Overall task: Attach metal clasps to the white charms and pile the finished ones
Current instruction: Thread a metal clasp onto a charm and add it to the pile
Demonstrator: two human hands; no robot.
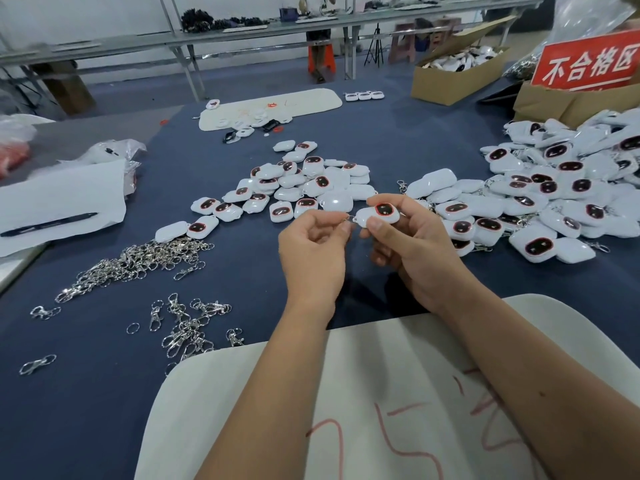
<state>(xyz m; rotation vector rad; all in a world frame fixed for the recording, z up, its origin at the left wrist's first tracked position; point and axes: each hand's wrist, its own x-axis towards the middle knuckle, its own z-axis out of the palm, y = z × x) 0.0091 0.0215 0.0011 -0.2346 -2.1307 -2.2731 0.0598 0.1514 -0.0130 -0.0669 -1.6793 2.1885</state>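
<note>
Heap of loose silver metal clasps (138,261): table's left edge. Left hand (313,249): pinching small silver ring (347,218). Right hand (410,251): gripping white rounded plastic charm (375,214) mid-table. Advice: steady charm, feed ring squarely through loop.

Glossy white plastic charms (313,183); shiny metal clasps (138,261); matt blue cloth table cover (86,393); brown cardboard box (450,81).

- A dark blue table covering (363,143) is seen in front.
- Long grey metal-framed benches (242,32) are set against a pale wall (104,12).
</note>
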